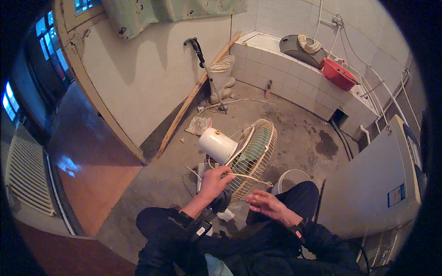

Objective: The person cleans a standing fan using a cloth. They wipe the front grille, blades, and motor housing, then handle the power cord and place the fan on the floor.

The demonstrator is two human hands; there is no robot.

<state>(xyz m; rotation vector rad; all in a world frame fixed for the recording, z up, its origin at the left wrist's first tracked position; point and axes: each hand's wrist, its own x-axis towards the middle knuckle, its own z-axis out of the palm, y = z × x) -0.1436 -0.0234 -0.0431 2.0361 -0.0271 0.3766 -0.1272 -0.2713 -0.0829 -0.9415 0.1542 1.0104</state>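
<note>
An electric fan head rests tilted before me, with a cream wire guard (271, 138), green blades (257, 146) and a white motor housing (217, 145). A small yellow-brown knob (218, 131) sits on the housing. My left hand (215, 181) pinches a pale electric cord (247, 176) in front of the guard. The cord stretches right to a lumpy end (268, 184). My right hand (266, 205) is below that end and apart from it, its fingers partly bent and blurred. Whether it holds something small cannot be made out.
A white bucket (293, 177) stands by my right knee. A large pale appliance (369, 186) is close on the right. A wooden pole (183, 108), a trekking pole (210, 77) and white boots (222, 79) lean or stand by the wall. A red basin (338, 74) sits on the tiled ledge.
</note>
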